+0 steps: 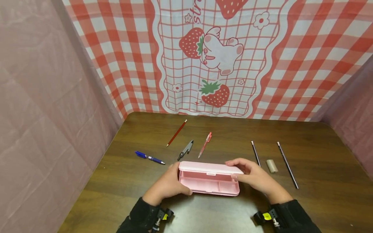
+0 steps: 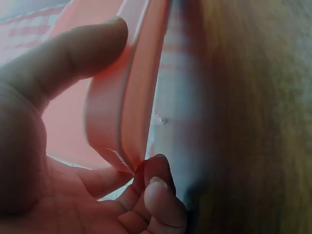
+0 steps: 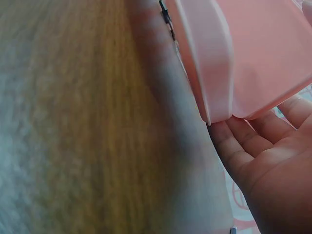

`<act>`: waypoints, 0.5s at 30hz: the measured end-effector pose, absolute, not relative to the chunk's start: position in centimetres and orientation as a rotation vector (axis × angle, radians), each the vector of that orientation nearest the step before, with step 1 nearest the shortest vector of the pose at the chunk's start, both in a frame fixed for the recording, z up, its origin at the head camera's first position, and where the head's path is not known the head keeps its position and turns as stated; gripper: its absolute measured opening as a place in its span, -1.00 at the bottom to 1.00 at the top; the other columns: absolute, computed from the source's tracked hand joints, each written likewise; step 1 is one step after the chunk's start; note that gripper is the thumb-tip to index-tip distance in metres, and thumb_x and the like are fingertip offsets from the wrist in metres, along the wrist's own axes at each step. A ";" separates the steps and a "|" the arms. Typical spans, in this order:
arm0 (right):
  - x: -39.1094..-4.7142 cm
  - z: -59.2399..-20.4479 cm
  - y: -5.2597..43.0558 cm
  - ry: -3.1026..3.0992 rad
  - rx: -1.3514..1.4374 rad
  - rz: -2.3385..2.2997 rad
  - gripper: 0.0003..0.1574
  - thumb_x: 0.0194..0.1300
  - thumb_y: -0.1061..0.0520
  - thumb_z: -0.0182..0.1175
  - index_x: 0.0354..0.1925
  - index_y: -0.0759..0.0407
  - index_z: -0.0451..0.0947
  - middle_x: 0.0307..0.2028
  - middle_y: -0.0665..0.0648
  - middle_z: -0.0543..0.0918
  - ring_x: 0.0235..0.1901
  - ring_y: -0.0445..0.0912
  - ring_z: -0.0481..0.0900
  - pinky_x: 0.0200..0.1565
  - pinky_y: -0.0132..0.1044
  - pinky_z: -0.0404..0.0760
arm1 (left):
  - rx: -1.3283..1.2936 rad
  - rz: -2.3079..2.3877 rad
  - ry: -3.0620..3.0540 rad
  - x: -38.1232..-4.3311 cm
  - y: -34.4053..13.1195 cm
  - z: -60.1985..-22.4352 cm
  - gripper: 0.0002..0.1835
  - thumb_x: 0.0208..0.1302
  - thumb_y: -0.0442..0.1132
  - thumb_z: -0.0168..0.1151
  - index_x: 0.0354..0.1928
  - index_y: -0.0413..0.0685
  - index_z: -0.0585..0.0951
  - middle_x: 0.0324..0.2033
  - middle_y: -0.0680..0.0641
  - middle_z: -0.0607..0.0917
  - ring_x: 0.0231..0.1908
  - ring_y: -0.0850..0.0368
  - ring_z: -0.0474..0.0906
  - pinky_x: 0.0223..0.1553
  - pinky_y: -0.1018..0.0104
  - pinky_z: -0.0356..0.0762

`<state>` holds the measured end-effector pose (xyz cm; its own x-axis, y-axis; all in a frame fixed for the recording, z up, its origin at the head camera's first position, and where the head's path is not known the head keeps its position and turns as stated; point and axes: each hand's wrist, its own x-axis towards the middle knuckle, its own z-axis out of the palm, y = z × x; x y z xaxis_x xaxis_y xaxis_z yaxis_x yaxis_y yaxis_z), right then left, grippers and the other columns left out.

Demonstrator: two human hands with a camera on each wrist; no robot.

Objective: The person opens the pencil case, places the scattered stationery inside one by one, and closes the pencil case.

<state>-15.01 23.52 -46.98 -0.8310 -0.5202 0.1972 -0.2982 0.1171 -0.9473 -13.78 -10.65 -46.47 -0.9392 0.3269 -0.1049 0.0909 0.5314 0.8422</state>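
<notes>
Pencil case (image 1: 201,185) of smooth pink plastic, oblong, round-cornered, lid (image 1: 208,167) ajar

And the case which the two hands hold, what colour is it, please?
The case is light pink, inside and outside; the head view shows it best.

- From head: looks forward and down.
- From each wrist: peers closely at an oblong pink plastic case (image 1: 204,167), shared with head view.
</notes>
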 end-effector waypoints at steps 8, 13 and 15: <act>-15.1 -47.3 23.6 2.192 -0.782 -1.765 -0.60 0.37 0.37 0.27 0.15 0.40 0.54 0.17 0.47 0.57 0.10 -0.19 0.58 0.04 -0.37 0.57 | 0.313 1.250 2.606 -13.6 -10.2 -46.8 0.15 -0.48 -0.17 0.75 0.33 -0.26 0.39 0.00 -0.16 0.50 -0.05 -0.03 0.47 0.07 -0.09 0.49; -15.2 -47.3 23.9 2.232 -0.800 -1.721 -0.58 0.33 0.36 0.34 0.14 0.37 0.56 0.16 0.43 0.59 0.08 -0.19 0.59 0.03 -0.37 0.58 | 0.301 1.178 2.648 -13.5 -9.8 -46.9 0.18 -0.52 -0.14 0.77 0.32 -0.29 0.41 -0.04 -0.14 0.46 -0.10 -0.02 0.45 0.02 -0.07 0.52; -15.2 -47.3 24.0 2.254 -0.808 -1.698 -0.59 0.32 0.35 0.35 0.12 0.34 0.57 0.15 0.41 0.60 0.08 -0.19 0.59 0.03 -0.38 0.57 | 0.300 1.150 2.660 -13.4 -9.7 -46.9 0.18 -0.53 -0.12 0.79 0.30 -0.30 0.43 -0.04 -0.13 0.45 -0.11 -0.01 0.45 0.02 -0.06 0.52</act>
<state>-15.16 24.02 -47.26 -0.8288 -0.5369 0.1576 -0.2997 0.1882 -0.9353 -13.38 -9.72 -46.90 -0.9532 0.2748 -0.1261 0.0964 0.6717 0.7345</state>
